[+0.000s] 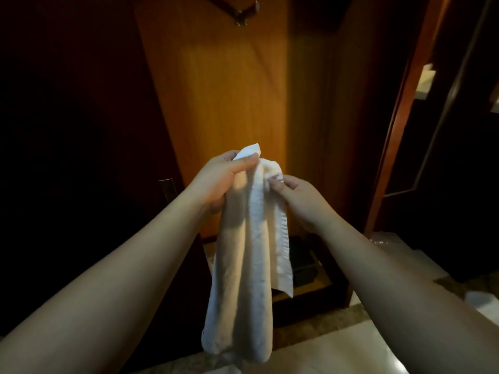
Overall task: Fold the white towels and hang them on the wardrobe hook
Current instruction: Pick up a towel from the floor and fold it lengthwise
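A white towel (247, 265) hangs lengthwise in front of me, folded into a long strip that reaches down toward the floor. My left hand (221, 179) grips its top end, thumb over the cloth. My right hand (299, 201) pinches an upper edge of the same towel just to the right. High on the lit wooden wardrobe panel (224, 90) sits a dark metal hook (244, 14), well above both hands and bare.
A dark wardrobe door (67, 130) fills the left side. To the right stands a reddish door frame (399, 125). A low shelf holding a dark box (302, 265) lies under the towel. Pale tiled floor (337, 352) is below, with white cloth (483, 300) at the right edge.
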`<state>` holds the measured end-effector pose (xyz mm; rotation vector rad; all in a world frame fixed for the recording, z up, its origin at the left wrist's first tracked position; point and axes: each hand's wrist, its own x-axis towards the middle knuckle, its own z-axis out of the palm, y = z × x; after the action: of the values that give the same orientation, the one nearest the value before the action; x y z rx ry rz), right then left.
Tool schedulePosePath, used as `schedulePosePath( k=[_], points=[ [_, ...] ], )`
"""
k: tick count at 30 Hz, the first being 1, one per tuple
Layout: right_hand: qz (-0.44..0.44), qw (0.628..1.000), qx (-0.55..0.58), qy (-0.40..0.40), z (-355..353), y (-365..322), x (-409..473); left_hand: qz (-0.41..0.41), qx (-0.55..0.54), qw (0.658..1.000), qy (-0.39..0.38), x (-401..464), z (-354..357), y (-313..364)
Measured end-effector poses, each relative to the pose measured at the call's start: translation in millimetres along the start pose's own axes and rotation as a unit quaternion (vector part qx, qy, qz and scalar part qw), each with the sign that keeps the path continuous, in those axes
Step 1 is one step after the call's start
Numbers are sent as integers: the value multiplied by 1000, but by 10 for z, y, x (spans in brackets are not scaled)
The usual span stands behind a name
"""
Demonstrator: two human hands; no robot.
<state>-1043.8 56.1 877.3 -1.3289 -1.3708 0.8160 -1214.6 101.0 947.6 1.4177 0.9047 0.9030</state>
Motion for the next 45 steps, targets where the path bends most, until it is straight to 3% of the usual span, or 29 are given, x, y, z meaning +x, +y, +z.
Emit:
schedulePosePath(
  k=[4, 9, 15, 20, 25, 29, 34, 43, 45],
  points=[
    [-19, 999, 44, -3, -64, -99, 51, 41, -30, 996, 68, -57, -111, 114],
    [-86, 984, -151, -47, -268, -179, 100, 112, 23, 980, 163, -141, -194, 245],
    [16, 939, -328, -103, -755, 419, 172, 121, -32, 971, 202, -182, -244, 386],
    [94, 937, -330, -64, -1219, 801, 77, 109, -39, 969, 219, -184, -183, 381],
    [102, 933, -344, -5, -1409, 1089, 14, 114, -25, 964, 241, -159, 19, 351],
    [136, 947, -289, 46, -1559, 1286, -71, 129, 7, 954, 270, -139, 55, 368],
    [172, 969, -140, 104, -1680, 1356, -134, 183, 180, 916, 308, -100, 96, 234],
    [149, 975, 166, 4, -1559, 1000, -324, 123, 119, 932, 318, -89, 233, -129],
    [129, 975, 180, -22, -1456, 886, -381, 111, 87, 943, 302, -136, 329, -238]
  ],
)
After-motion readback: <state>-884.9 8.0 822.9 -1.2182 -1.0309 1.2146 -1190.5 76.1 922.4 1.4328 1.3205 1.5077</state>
